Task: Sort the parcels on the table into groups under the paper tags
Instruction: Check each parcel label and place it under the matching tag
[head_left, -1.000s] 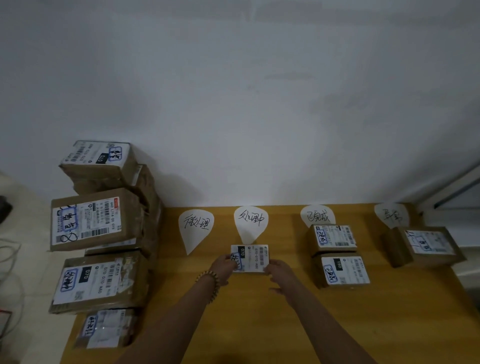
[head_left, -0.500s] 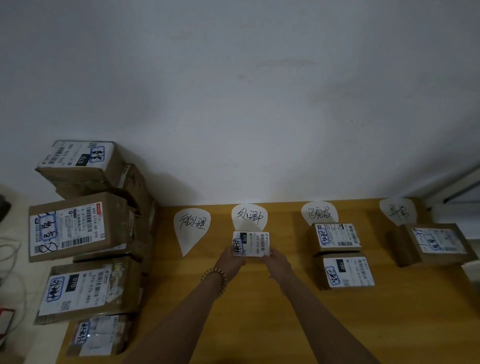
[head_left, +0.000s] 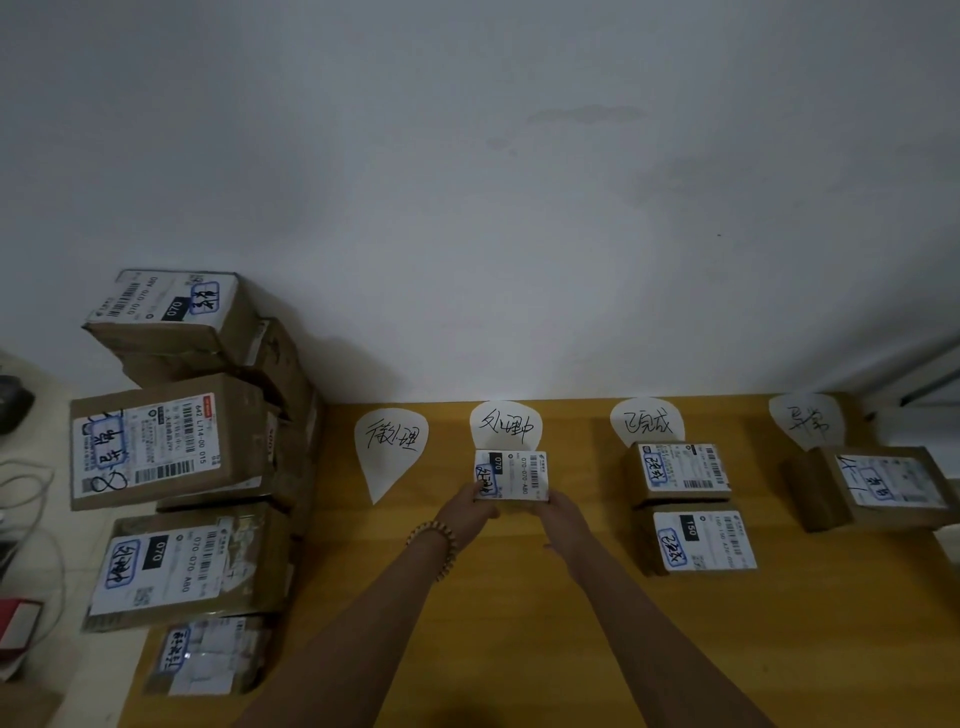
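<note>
Both hands grasp a small flat parcel (head_left: 511, 475) by its near corners. The left hand (head_left: 470, 512) lays its thumb on the white printed label, and the right hand (head_left: 558, 514) curls round the other corner. The parcel covers the pointed tip of the second teardrop paper tag (head_left: 506, 423) on the smooth yellow wooden table (head_left: 519, 623). Taped brown cardboard boxes (head_left: 182, 441) stand stacked at the left.

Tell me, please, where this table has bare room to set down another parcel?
Bare wood lies under the leftmost tag, between the parcel stack and the left hand, and along the near table edge right of the right hand; both hold the small parcel. The left end is crowded.
</note>
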